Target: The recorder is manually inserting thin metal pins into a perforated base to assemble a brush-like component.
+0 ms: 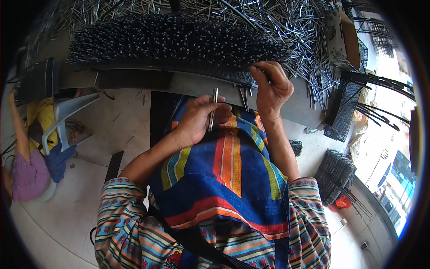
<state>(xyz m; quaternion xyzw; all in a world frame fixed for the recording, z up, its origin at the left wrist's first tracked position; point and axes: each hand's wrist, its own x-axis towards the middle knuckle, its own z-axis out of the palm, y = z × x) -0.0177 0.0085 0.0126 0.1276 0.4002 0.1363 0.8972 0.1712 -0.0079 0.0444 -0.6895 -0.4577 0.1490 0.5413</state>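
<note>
Clearly two hands at work, one silver rod in the left

The left hand [199, 119] is closed lightly around one slim, shiny silver metal rod [211, 122], though a second piece lying flush against it could not be ruled out. That rod stands nearly upright in the view, in front of the dark blue apron with orange, red and green stripes [230, 157]. The right hand [272, 89] is raised at the right front of one wide, dark block of densely packed upright pieces with glinting tips [174, 42]; its thumb and forefinger are narrowed together, and I cannot tell whether anything sits between them. The block's pieces are too many to count, as are the loose, thin silver metal rods [309, 42] heaped behind and to its right. A few rods jut past the front edge between the hands.

The grey surface [301, 102] carries all this, along with one open brown cardboard box [351, 38] at the far right. Below lies a pale floor [89, 179], with one stack of dark, wiry racks [333, 177] on the right. At left, one co-worker in a purple top [30, 177] is beside one pale plastic chair [74, 106].
</note>
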